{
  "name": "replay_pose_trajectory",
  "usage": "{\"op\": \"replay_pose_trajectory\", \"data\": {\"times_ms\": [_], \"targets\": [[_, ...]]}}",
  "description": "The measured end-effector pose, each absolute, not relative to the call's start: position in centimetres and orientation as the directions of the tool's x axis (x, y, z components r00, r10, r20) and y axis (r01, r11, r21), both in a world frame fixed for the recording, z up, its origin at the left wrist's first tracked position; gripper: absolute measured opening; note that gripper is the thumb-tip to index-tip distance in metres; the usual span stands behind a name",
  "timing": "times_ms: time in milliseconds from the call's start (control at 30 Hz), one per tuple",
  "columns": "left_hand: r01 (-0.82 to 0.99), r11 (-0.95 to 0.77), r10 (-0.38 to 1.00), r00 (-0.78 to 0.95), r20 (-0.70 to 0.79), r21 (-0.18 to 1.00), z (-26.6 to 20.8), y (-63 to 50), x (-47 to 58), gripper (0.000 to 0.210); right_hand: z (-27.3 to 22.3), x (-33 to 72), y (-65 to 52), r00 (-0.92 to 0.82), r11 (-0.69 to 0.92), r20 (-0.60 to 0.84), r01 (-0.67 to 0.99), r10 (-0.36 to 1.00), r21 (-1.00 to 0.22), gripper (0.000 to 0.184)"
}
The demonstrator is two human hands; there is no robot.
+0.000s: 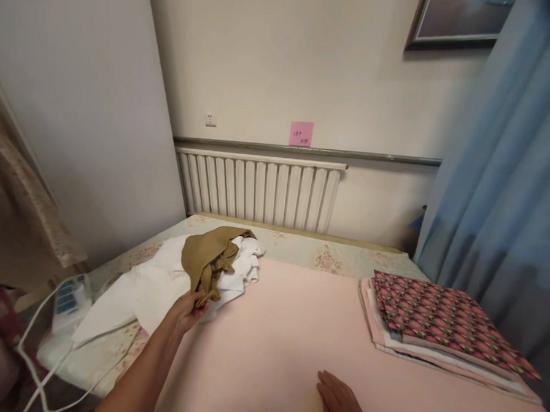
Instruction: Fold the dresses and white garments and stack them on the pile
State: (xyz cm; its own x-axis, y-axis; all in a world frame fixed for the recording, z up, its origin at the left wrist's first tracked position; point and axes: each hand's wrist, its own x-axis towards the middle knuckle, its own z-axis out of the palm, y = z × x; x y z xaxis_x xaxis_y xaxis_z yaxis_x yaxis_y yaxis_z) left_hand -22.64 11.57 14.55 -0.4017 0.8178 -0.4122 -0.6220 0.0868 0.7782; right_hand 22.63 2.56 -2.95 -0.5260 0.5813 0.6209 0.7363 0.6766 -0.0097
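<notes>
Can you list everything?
Crumpled cloth: 1, olive, left
Rumpled fabric: count unclear, white, beneath
Smooth sheet: 1, pink, middle
Flowered cover: 1, greenish, underneath
Folded cloths: several, multicoloured, right
Ribbed radiator: 1, cream, back
Pipe: 1, grey, back
Paper note: 1, pink, back
Socket: 1, white, back
Framed picture: 1, dark, back
Pleated curtain: 1, blue, right
Tall panel: 1, grey, left
Draped fabric: 1, tan, left
Power strip: 1, white/blue, left
Left hand: 1, holding crumpled cloth
Right hand: 1, lower centre
</notes>
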Motion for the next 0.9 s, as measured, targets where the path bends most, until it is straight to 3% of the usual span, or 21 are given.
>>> {"op": "replay_pose_trajectory", "data": {"times_ms": [200, 433, 600, 733, 900], "targets": [[-0.633, 0.115, 0.877, -0.296, -0.378, 0.765, 14.6, 10.0, -15.9, 0.02, -3.1, 22.5, 2.4, -0.489, 0.658, 0.612, 0.75, 0.621, -0.068, 0.04], [-0.692, 0.237, 0.885, -0.136, -0.446, 0.682, 10.5, 6.4, -5.4, 0.032, -2.7, 22.4, 2.0, -0.455, 0.64, 0.599, 0.757, 0.659, -0.13, 0.037], [-0.694, 0.373, 0.865, 0.021, -0.501, 0.616, 7.1, 2.5, 1.1, 0.037, -2.4, 22.3, 1.8, -0.292, 0.565, 0.578, 0.736, 0.762, -0.373, 0.03], [-0.647, 0.479, 0.833, 0.121, -0.54, 0.593, 4.1, -0.5, 5.0, 0.041, -0.7, 22.1, 1.3, -0.157, 0.419, 0.439, 0.679, 0.885, -0.602, 0.035], [-0.461, 0.587, 0.809, 0.336, -0.482, 0.665, 2.9, -2.7, 7.6, 0.038, 3.0, 21.9, 0.3, -0.133, 0.293, 0.262, 0.495, 0.956, -0.818, 0.048]]}}
